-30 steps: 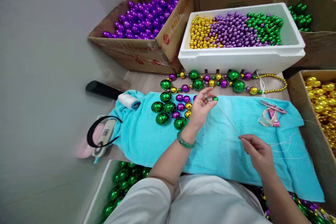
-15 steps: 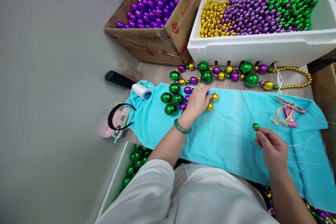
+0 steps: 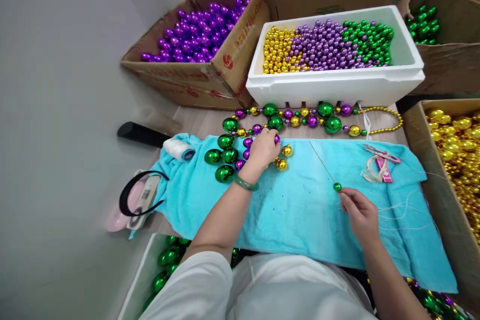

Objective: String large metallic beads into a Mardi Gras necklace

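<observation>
My right hand (image 3: 360, 215) pinches a long thin needle (image 3: 321, 161) near its lower end, and a green bead (image 3: 337, 187) is on it just above my fingertips. White thread (image 3: 399, 207) trails from that hand to the right over the turquoise towel (image 3: 296, 215). My left hand (image 3: 264, 150) is lowered among loose beads, its fingers closed at a shiny purple bead (image 3: 277, 138); they partly hide the beads below. Gold beads (image 3: 282, 164) lie just right of it, and large green beads (image 3: 225, 173) to its left.
A finished-looking bead necklace (image 3: 333, 124) lies behind the towel. Beyond stand a foam box (image 3: 333, 82) and a carton (image 3: 225, 77) of beads. Thread spool (image 3: 176, 149), headband (image 3: 125, 200) and scissors (image 3: 382, 153) rest around. Another person's hand (image 3: 404, 7) reaches into a carton at back right.
The view has shifted, bringing the right-hand cartons and another person's hand into sight. My left hand stays among the loose beads; my right hand still holds the needle with the green bead.
</observation>
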A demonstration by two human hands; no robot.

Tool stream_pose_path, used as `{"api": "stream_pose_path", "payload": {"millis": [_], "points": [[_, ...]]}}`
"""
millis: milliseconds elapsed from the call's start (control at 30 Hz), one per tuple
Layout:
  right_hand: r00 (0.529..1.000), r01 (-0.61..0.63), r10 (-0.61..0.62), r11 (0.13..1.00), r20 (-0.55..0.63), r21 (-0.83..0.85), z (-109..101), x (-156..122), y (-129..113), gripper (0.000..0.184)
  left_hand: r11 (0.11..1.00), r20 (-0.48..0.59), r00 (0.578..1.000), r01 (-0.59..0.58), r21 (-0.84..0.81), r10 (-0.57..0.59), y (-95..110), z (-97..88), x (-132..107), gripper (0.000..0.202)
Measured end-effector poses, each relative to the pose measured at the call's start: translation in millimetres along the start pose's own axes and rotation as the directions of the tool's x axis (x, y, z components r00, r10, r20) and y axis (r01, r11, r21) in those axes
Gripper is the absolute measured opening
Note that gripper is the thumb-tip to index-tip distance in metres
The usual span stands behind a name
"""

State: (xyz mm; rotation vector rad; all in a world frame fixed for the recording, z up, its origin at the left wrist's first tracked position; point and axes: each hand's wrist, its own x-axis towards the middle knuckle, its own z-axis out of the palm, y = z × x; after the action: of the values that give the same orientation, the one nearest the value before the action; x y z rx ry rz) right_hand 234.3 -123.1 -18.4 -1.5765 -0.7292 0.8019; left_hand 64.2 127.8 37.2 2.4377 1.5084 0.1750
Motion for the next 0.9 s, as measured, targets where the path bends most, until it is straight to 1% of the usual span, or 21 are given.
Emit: {"api": "stream_pose_path", "payload": {"millis": [33,67,100,133,167,200,233,267,300,367,500,567,633,700,767,833,867,900], "points": [[1.0,0.009,-0.009,1.0,0.0,-0.005,-1,-1,0,0.016,0.991,-0.041,0.999,-0.009,-0.132,0.004,2,-3.0,-1,0.033],[1.0,0.02,-0.02,1.0,0.0,-0.013,-2,-2,-1,0.016,0.954,-0.059,0.998,-0.024,-0.299,0.006,4,-6.4,-3,0.035],[1.0,0.031,-0.031,0.999,0.0,-0.025,-4,-3,-1,0.015,0.875,-0.047,0.999,-0.034,-0.484,0.013,7,-9.9,-6,0.037],[0.999,0.042,-0.042,0.998,0.001,-0.036,-5,-4,-1,0.014,0.756,-0.01,1.0,-0.027,-0.654,0.027,10,-13.1,-10,0.04],[0.999,0.052,-0.052,0.998,0.005,-0.048,-7,-5,-1,0.014,0.619,0.034,0.998,-0.003,-0.785,0.047,14,-15.7,-14,0.043],[0.998,0.061,-0.06,0.996,0.01,-0.058,-9,-6,-2,0.013,0.493,0.07,0.995,0.028,-0.87,0.067,17,-17.6,-18,0.045],[0.998,0.069,-0.068,0.996,0.015,-0.065,-10,-7,-2,0.013,0.396,0.093,0.992,0.053,-0.917,0.08,20,-18.9,-21,0.047],[0.997,0.076,-0.075,0.995,0.02,-0.07,-11,-7,-2,0.012,0.331,0.101,0.991,0.068,-0.941,0.083,23,-19.4,-24,0.048],[0.996,0.085,-0.083,0.994,0.023,-0.074,-11,-7,-3,0.012,0.29,0.102,0.992,0.075,-0.954,0.077,25,-19.5,-26,0.047],[0.995,0.098,-0.096,0.992,0.026,-0.083,-12,-8,-4,0.012,0.245,0.099,0.993,0.08,-0.966,0.065,27,-18.5,-29,0.046],[0.994,0.104,-0.1,0.99,0.038,-0.1,-10,-7,-5,0.013,0.207,0.109,0.992,0.094,-0.974,0.061,30,-15.1,-31,0.046],[0.994,0.104,-0.1,0.989,0.046,-0.107,-10,-7,-6,0.014,0.204,0.117,0.991,0.101,-0.974,0.067,30,-13.8,-31,0.047],[0.994,0.107,-0.102,0.988,0.044,-0.116,-9,-7,-7,0.015,0.22,0.115,0.99,0.095,-0.971,0.079,31,-13.4,-31,0.047],[0.993,0.112,-0.108,0.985,0.039,-0.135,-9,-7,-9,0.015,0.273,0.075,0.993,0.047,-0.961,0.093,31,-14.1,-32,0.045],[0.992,0.122,-0.117,0.979,0.037,-0.162,-10,-8,-10,0.016,0.378,-0.031,0.994,-0.069,-0.923,0.106,33,-15.3,-33,0.041],[0.992,0.128,-0.124,0.974,0.035,-0.186,-10,-8,-11,0.015,0.493,-0.158,0.979,-0.203,-0.846,0.131,37,-16.0,-36,0.037],[0.992,0.13,-0.126,0.973,0.034,-0.189,-9,-8,-11,0.016,0.525,-0.203,0.969,-0.248,-0.814,0.142,40,-15.7,-38,0.035],[0.991,0.132,-0.128,0.974,0.032,-0.186,-8,-8,-11,0.016,0.534,-0.227,0.963,-0.268,-0.802,0.143,44,-14.8,-40,0.032]]}}
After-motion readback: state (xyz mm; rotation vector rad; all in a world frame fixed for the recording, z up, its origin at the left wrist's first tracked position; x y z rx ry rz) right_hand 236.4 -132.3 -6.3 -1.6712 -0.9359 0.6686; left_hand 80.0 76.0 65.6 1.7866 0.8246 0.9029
